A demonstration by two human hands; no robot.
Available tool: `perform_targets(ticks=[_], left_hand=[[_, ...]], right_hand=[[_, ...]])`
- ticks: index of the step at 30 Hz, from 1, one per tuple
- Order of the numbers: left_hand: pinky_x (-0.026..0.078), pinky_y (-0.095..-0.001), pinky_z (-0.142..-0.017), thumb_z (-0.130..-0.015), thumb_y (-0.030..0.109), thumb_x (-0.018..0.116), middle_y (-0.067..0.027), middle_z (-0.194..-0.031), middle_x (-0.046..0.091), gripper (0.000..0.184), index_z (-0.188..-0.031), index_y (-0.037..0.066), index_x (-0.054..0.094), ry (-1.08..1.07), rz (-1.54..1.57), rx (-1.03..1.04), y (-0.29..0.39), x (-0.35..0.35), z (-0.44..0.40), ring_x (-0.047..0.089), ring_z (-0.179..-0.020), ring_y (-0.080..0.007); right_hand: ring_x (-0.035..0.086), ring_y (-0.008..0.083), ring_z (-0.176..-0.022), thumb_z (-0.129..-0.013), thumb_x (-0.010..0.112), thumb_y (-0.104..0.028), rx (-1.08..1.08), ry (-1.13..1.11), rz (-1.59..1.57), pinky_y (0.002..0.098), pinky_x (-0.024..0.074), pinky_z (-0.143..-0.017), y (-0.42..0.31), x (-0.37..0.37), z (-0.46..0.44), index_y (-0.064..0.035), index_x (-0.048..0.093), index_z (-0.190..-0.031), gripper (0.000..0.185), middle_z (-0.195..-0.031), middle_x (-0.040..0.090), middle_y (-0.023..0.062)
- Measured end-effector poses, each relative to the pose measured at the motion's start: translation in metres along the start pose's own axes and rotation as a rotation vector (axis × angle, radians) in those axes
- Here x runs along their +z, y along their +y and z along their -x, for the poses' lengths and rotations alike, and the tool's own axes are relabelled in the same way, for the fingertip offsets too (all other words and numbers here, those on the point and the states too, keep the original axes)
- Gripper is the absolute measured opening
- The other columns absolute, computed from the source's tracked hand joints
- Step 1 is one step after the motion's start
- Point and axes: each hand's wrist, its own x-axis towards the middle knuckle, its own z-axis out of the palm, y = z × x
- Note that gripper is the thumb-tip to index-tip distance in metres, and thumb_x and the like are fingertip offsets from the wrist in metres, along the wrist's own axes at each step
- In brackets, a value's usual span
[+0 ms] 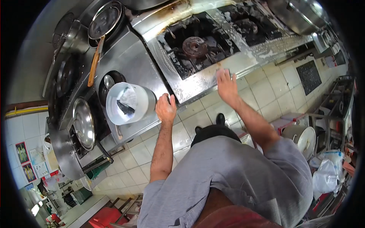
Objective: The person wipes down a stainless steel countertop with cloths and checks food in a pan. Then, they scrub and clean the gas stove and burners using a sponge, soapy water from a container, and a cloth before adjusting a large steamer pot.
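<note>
My left hand [166,109] rests at the front edge of the steel counter [127,57], close to the right side of a translucent white bucket [142,102]. Its thumb stands apart from the fingers and nothing shows in it. Inside the bucket lies a crumpled dark and whitish thing [125,108] that I cannot make out. My right hand [227,86] is open, fingers stretched toward the front rim of the gas stove [243,62], seemingly touching it. Whitish suds streak the stove top around the rusty burner [195,47].
Behind the bucket sit a dark pan with a ladle [109,81] and a wooden-handled pan [95,62]. A lidded pan [83,123] is at left. A large steel pot [300,15] stands far right. Shelves and another pot [304,140] line the right side over tiled floor [262,91].
</note>
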Motion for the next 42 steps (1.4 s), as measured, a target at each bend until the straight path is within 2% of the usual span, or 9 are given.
perform_targets(ticks=[10,12,18,24,27,29,32,37,42], left_hand=[[0.044,-0.0422,-0.067,-0.084,0.028,0.058,-0.0125,-0.08,0.059,0.024,-0.092,0.005,0.056,-0.008,-0.017,-0.02,0.001,0.0,0.002,0.057,-0.074,-0.0315],[0.044,-0.0421,-0.067,-0.083,0.029,0.059,-0.0117,-0.08,0.059,0.025,-0.093,0.006,0.057,0.046,-0.037,0.028,0.003,-0.001,0.001,0.057,-0.074,-0.0302],[0.044,-0.0412,-0.072,-0.084,0.028,0.057,-0.01,-0.084,0.06,0.024,-0.094,0.006,0.057,-0.051,-0.046,-0.047,0.003,0.001,0.007,0.057,-0.08,-0.0295],[0.044,-0.0411,-0.072,-0.083,0.029,0.058,-0.0103,-0.084,0.059,0.025,-0.094,0.007,0.056,-0.026,-0.046,-0.061,0.003,-0.001,-0.001,0.057,-0.081,-0.029],[0.043,-0.0424,-0.07,-0.084,0.028,0.057,-0.0108,-0.079,0.058,0.025,-0.093,0.005,0.056,0.018,-0.042,-0.036,0.002,0.002,0.0,0.057,-0.076,-0.0298],[0.044,-0.0424,-0.07,-0.084,0.027,0.057,-0.0111,-0.08,0.058,0.024,-0.093,0.005,0.055,0.019,-0.037,-0.013,-0.001,0.005,0.001,0.057,-0.077,-0.0301],[0.044,-0.0424,-0.07,-0.085,0.025,0.056,-0.0119,-0.081,0.058,0.022,-0.092,0.005,0.055,0.037,-0.002,0.018,-0.004,0.005,0.002,0.056,-0.078,-0.0307],[0.044,-0.0419,-0.071,-0.085,0.025,0.056,-0.0119,-0.083,0.059,0.022,-0.093,0.005,0.055,-0.011,-0.021,-0.023,0.002,-0.002,-0.001,0.057,-0.08,-0.0307],[0.043,-0.0419,-0.074,-0.085,0.026,0.055,-0.0108,-0.085,0.059,0.023,-0.096,0.005,0.055,0.0,-0.038,-0.036,0.004,0.002,-0.001,0.056,-0.085,-0.0293]], right_hand=[[0.048,0.0293,-0.107,-0.081,0.048,-0.014,-0.001,-0.031,-0.06,0.0595,0.0329,-0.085,0.01,-0.007,-0.014,0.0002,0.053,-0.115,0.037,-0.117,0.051,0.0135],[0.043,0.0304,-0.114,-0.081,0.047,-0.015,0.025,-0.367,-0.102,0.0611,0.0306,-0.088,0.023,-0.007,-0.053,0.0014,0.048,-0.12,0.043,-0.121,0.046,0.0152],[0.044,0.0337,-0.116,-0.082,0.046,-0.019,0.004,-0.194,-0.035,0.0609,0.0284,-0.094,0.017,0.005,-0.011,0.0021,0.048,-0.121,0.045,-0.123,0.049,0.0171],[0.032,0.036,-0.128,-0.078,0.05,-0.011,0.158,-0.188,-0.211,0.0565,0.0213,-0.103,0.054,0.01,-0.022,0.0049,0.038,-0.127,0.053,-0.134,0.037,0.0223],[0.012,0.0443,-0.134,-0.074,0.046,-0.006,-0.033,-0.101,-0.611,0.0523,0.0057,-0.11,-0.055,0.027,-0.004,0.0132,0.021,-0.134,0.068,-0.14,0.02,0.0305],[0.017,0.041,-0.134,-0.076,0.046,-0.008,-0.257,-0.325,-0.744,0.0536,0.0113,-0.108,-0.128,-0.021,-0.015,0.0094,0.027,-0.133,0.063,-0.14,0.023,0.0293],[0.025,0.0337,-0.132,-0.077,0.046,-0.007,-0.385,-0.052,-0.569,0.057,0.0199,-0.104,-0.124,-0.016,-0.011,0.0033,0.032,-0.132,0.058,-0.139,0.031,0.0206],[0.028,0.0319,-0.131,-0.082,0.043,-0.006,-0.031,-0.096,-0.178,0.0636,0.0174,-0.101,0.075,0.032,-0.017,0.0014,0.03,-0.134,0.054,-0.137,0.033,0.0192],[0.035,0.0363,-0.122,-0.081,0.043,-0.007,0.107,-0.098,-0.388,0.0569,0.0197,-0.103,-0.005,0.025,-0.01,0.0031,0.032,-0.133,0.055,-0.132,0.036,0.0223]])
